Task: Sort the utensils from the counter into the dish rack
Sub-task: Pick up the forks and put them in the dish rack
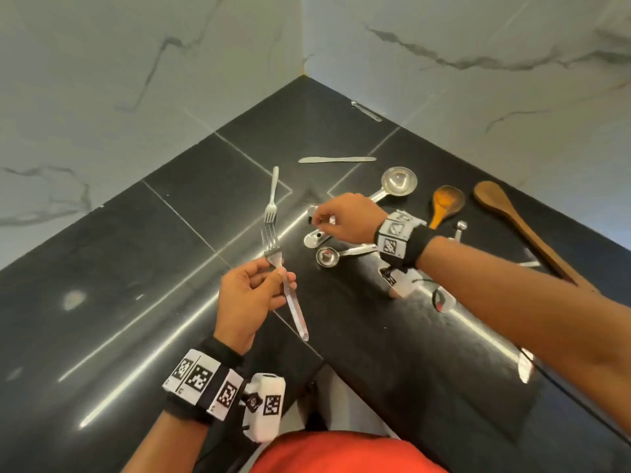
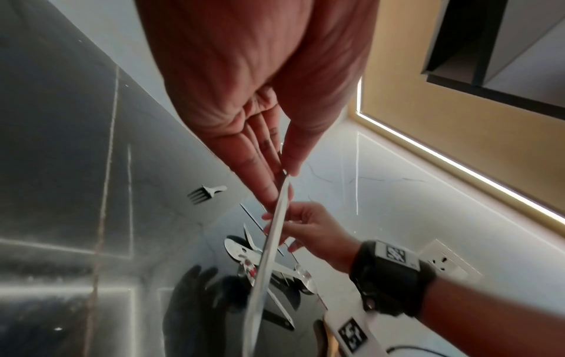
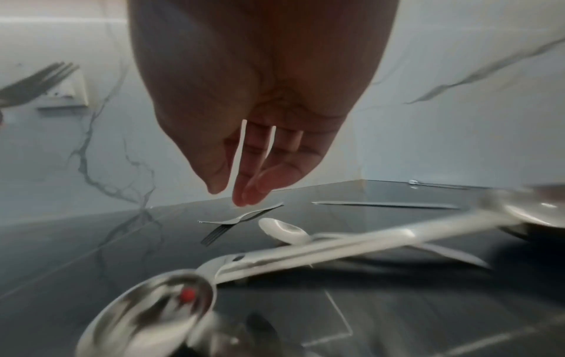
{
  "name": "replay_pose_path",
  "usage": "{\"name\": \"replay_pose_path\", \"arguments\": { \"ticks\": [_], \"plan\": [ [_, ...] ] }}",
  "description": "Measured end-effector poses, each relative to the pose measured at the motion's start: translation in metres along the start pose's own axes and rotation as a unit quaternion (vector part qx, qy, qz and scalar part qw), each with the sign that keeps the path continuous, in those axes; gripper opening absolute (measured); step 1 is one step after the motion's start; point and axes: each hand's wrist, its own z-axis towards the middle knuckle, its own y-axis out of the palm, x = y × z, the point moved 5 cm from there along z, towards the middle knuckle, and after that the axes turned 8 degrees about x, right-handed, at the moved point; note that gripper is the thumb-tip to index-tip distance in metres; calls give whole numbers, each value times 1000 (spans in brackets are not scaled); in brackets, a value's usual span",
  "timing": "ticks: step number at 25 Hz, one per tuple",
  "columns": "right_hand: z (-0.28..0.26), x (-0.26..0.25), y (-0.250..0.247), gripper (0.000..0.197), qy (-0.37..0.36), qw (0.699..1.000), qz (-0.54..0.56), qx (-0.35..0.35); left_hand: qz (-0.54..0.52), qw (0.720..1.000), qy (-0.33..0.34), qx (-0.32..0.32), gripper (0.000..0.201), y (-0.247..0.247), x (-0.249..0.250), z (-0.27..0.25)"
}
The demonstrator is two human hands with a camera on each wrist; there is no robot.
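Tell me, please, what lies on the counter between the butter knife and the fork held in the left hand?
In the head view, a second fork lies there on the counter, between the butter knife and the held fork in the left hand.

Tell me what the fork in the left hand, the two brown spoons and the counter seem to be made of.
Fork in the left hand: polished metal, probably stainless steel; silvery with bright reflections.
Two brown spoons: apparently wood; matte brown, no glints, one more orange-toned.
Counter: glossy black slabs, perhaps polished stone or tile; mirror-like streaks of light and thin joint lines.
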Motion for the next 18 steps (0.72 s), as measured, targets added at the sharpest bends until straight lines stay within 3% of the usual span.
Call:
{"name": "replay_pose_path", "arguments": {
  "ticks": [4,7,13,18],
  "plan": [
    [92,-40,24,37,-86,990,-76,-81,-29,999,-9,27,22,-27,5,22],
    [132,-65,46,47,-169,956,-174,-167,-25,999,-6,43,23,-50,6,32],
    [164,-91,75,22,-253,878,-316,-256,-30,997,-19,67,22,-81,-1,40],
    [159,-88,79,30,-238,891,-293,-252,-31,997,-17,66,24,-85,-4,41]
  ]
}}
